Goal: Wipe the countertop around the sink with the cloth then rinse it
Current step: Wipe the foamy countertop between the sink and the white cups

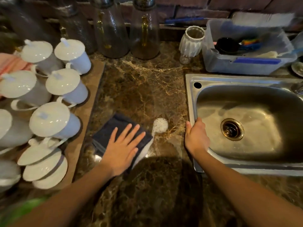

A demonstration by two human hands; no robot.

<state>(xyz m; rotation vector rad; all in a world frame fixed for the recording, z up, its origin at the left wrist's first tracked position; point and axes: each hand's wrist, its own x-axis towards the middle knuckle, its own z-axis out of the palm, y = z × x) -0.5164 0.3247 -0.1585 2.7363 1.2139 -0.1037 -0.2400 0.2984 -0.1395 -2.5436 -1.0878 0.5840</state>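
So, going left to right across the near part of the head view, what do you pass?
Lidded white cups → dark cloth under the flat left hand → foam patch on the marble countertop → right hand gripping the sink's rim → sink → drain.

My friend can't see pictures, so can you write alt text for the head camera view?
A person's left hand presses a dark cloth flat on a brown marble countertop beside white foam. Their right hand grips the steel sink rim. Lidded white cups crowd the left.
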